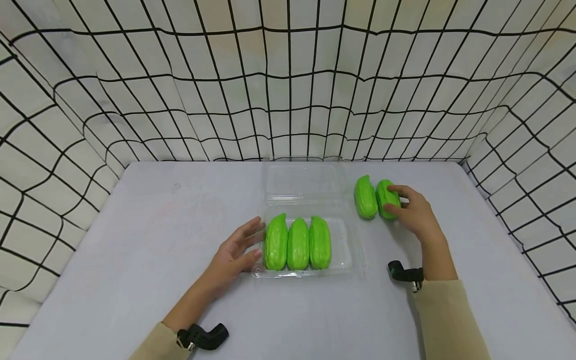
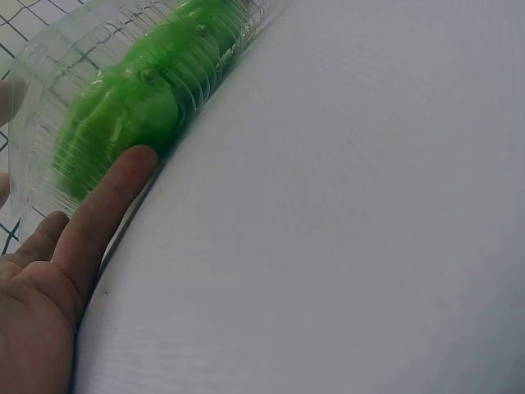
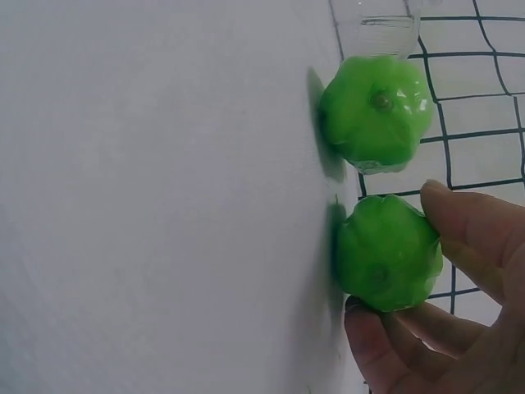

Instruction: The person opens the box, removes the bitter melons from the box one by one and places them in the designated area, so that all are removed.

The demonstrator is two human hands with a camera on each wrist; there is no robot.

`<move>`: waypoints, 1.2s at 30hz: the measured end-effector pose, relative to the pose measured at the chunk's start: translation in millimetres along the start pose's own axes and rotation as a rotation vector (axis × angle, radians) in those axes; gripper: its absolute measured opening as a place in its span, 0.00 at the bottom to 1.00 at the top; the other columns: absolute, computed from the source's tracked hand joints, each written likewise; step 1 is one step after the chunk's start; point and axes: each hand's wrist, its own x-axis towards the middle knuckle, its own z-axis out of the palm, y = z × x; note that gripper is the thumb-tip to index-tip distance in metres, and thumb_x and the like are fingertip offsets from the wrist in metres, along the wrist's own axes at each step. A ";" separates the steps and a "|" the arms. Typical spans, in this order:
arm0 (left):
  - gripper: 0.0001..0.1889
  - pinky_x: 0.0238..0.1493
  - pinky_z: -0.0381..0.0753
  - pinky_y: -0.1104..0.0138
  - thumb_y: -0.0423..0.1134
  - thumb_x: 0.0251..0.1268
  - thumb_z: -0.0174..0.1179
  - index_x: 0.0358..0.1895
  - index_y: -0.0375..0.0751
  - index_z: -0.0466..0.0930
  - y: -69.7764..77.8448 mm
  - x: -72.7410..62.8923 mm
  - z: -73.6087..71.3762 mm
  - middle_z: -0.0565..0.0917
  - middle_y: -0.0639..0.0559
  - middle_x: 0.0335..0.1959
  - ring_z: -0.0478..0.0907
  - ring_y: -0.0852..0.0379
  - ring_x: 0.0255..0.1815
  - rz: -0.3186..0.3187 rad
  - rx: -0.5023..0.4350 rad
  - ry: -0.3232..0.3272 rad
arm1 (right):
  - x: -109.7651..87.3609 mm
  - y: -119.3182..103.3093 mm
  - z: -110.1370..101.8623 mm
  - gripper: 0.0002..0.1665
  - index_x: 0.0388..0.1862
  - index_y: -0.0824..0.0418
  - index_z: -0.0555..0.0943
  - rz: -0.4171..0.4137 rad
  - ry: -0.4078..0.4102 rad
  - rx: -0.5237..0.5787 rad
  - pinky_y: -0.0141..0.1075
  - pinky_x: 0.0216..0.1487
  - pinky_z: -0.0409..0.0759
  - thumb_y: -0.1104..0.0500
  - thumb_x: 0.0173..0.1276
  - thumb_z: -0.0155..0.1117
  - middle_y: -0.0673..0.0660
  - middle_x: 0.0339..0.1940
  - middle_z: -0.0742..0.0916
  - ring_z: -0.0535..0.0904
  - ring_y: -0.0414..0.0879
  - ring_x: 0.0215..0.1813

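Note:
A clear plastic clamshell box (image 1: 344,245) lies with its lid (image 1: 303,181) folded back. Inside, side by side toward the left, are three green ridged gourds (image 1: 298,245), shiny like plastic. My left hand (image 1: 236,252) rests at the box's left wall with fingers extended; the left wrist view shows a straight finger (image 2: 107,213) against that wall. Two more gourds lie right of the box. My right hand (image 1: 414,210) pinches the right-hand one (image 3: 387,253) between thumb and fingers, at the table surface. Its neighbour (image 1: 366,197) lies close on the left, untouched.
The white table (image 1: 189,200) is bounded at the back and both sides by white walls with a black wire grid (image 1: 290,77). A black wrist-camera mount sits on each wrist, the left one (image 1: 207,337) and the right one (image 1: 405,272), jutting inward over the table.

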 end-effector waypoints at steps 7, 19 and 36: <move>0.37 0.53 0.82 0.61 0.32 0.72 0.57 0.80 0.43 0.51 -1.4 -1.0 -0.3 0.57 0.41 0.79 0.56 0.36 0.77 -0.005 -0.003 0.004 | 0.2 2.5 0.2 0.39 0.78 0.54 0.62 0.008 -0.002 -0.007 0.63 0.62 0.73 0.45 0.74 0.61 0.66 0.79 0.63 0.64 0.71 0.73; 0.36 0.53 0.83 0.61 0.31 0.73 0.56 0.80 0.43 0.51 -0.9 -1.8 0.3 0.57 0.41 0.79 0.56 0.35 0.77 0.004 -0.009 0.001 | -15.2 -30.9 -8.3 0.35 0.75 0.51 0.67 -0.075 0.113 -0.035 0.71 0.60 0.69 0.42 0.73 0.59 0.64 0.79 0.64 0.62 0.70 0.75; 0.36 0.55 0.82 0.62 0.31 0.73 0.56 0.79 0.43 0.51 0.3 -1.0 -0.5 0.58 0.41 0.78 0.57 0.35 0.77 0.010 0.008 -0.002 | -38.9 -88.6 17.3 0.30 0.70 0.42 0.72 -0.251 -0.076 0.125 0.57 0.56 0.80 0.44 0.71 0.65 0.51 0.73 0.71 0.74 0.54 0.69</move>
